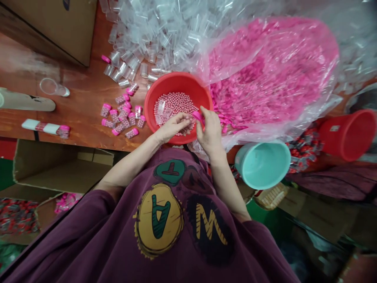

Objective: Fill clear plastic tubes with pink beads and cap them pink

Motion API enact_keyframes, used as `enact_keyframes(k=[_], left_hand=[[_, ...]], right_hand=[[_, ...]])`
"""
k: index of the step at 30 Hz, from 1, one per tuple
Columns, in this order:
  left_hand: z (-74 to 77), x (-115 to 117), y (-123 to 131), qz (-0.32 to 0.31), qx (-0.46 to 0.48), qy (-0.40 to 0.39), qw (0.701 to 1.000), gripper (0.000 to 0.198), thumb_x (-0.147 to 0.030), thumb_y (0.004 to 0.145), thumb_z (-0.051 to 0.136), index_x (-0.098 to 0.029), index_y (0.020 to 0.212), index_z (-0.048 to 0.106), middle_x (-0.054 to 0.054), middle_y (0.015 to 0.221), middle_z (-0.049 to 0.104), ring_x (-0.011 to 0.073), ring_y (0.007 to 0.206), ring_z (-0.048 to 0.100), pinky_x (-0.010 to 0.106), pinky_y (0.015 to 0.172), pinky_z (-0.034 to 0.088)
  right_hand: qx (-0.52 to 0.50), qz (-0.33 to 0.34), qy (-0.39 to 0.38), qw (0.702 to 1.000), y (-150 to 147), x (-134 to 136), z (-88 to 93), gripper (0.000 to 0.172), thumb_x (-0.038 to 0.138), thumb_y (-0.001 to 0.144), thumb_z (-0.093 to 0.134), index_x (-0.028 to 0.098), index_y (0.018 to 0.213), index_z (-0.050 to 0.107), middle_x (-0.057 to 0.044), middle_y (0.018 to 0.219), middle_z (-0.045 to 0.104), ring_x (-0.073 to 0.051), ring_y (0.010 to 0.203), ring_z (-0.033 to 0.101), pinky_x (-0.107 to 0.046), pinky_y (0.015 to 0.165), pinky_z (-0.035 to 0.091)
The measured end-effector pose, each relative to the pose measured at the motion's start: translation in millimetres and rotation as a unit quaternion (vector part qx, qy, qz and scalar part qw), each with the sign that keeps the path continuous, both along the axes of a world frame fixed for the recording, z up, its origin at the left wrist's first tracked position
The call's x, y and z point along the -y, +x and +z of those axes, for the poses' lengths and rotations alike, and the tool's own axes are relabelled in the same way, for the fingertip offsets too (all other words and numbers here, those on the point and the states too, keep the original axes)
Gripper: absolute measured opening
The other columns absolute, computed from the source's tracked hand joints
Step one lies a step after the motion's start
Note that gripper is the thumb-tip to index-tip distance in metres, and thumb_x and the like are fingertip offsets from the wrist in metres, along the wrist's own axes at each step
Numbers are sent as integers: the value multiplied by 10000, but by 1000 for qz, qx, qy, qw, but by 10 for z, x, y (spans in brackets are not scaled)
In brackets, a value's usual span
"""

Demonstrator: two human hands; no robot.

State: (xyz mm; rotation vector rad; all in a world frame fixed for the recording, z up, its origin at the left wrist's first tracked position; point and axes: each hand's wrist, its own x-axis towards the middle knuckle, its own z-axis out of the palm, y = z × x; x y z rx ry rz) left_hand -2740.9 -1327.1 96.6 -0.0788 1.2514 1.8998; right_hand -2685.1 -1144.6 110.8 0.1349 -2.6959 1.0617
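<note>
My left hand [176, 126] is over the near side of a red bowl [149, 104], its fingers pinched together. Whatever lies in them blends with the pink beads [179, 100] behind. Between the thumb and fingers of my right hand [210, 129] is a pink cap [197, 115], close to the left fingertips. Small clear jars [161, 107] lie on the beads inside the bowl. On the table left of the bowl are several bead-filled jars with pink caps [123, 114].
Clear jars [165, 27] are heaped behind the bowl. A plastic bag of pink caps [273, 74] spreads to the right. Near the right edge are a turquoise bucket [262, 163] and a red bucket [347, 135]. Cardboard boxes [61, 165] stand at the left.
</note>
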Motion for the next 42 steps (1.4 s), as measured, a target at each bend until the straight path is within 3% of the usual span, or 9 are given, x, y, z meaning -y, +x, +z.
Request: enact_keyframes(k=[6, 14, 19, 23, 26, 30, 34, 37, 42], left_hand=[[-15, 0, -27, 20, 5, 19, 1000, 378, -435, 915, 824, -205, 1061, 562, -37, 827, 698, 72, 628, 634, 200, 618, 484], [111, 23, -40, 32, 25, 17, 999, 221, -265, 942, 790, -194, 1077, 631, -50, 758, 653, 55, 562, 566, 171, 536, 410], [148, -33, 9, 62, 70, 32, 995, 215, -240, 920, 793, -186, 1053, 633, -31, 851, 666, 67, 661, 613, 164, 577, 468], [130, -85, 51, 102, 78, 7, 992, 225, -192, 902, 789, -187, 1062, 632, -27, 917, 670, 63, 712, 623, 159, 632, 499], [94, -118, 56, 153, 38, -9, 988, 184, -93, 913, 724, -182, 1042, 628, -11, 978, 685, 67, 801, 638, 168, 760, 534], [32, -147, 63, 200, -12, -32, 979, 209, -48, 938, 653, -196, 1083, 622, 8, 1057, 693, 86, 938, 656, 184, 884, 536], [-5, -106, 113, 146, -28, -38, 988, 189, -211, 964, 727, -220, 1132, 640, 5, 1030, 684, 97, 802, 635, 214, 735, 522], [0, -42, 141, 92, -17, -14, 996, 216, -331, 977, 748, -205, 1137, 674, 15, 973, 695, 96, 742, 624, 207, 649, 481], [47, 23, 127, 56, -10, 10, 998, 272, -386, 948, 796, -184, 1090, 684, -21, 816, 647, 70, 615, 547, 191, 547, 402]], right_hand=[[16, 39, 13, 999, 65, 107, 124, 458, 312, 1090, 486, 234, 1536, 559, -161, 1343, 614, -310, 1286, 607, -573, 1136, 544], [51, 21, -55, 997, 51, 143, 256, 314, 348, 1100, 514, 258, 1309, 731, -102, 1185, 701, -240, 1100, 692, -466, 1003, 620], [22, -25, -47, 998, 114, 249, 168, 334, 330, 1096, 514, 219, 1350, 702, -120, 1189, 673, -234, 1108, 679, -441, 991, 612], [33, -98, -100, 990, 171, 390, 47, 270, 364, 1092, 505, 210, 1244, 666, -79, 1041, 696, -188, 878, 672, -364, 818, 622], [49, -88, -142, 985, 198, 499, -15, 297, 438, 1103, 502, 211, 1230, 646, -82, 1066, 726, -181, 860, 678, -353, 803, 621], [56, -78, -173, 980, 238, 600, -102, 427, 516, 1076, 555, 226, 1386, 599, -120, 1230, 710, -207, 975, 690, -389, 871, 632], [63, -104, -191, 974, 248, 515, -152, 442, 540, 1083, 531, 249, 1413, 583, -103, 1187, 706, -183, 902, 683, -351, 805, 631], [44, -110, -167, 979, 193, 332, -84, 454, 549, 1067, 574, 237, 1393, 621, -99, 1159, 720, -191, 946, 689, -358, 847, 623], [49, -29, -124, 991, 58, 118, 94, 354, 501, 1060, 602, 232, 1223, 765, -82, 1102, 762, -205, 956, 695, -377, 856, 605]])
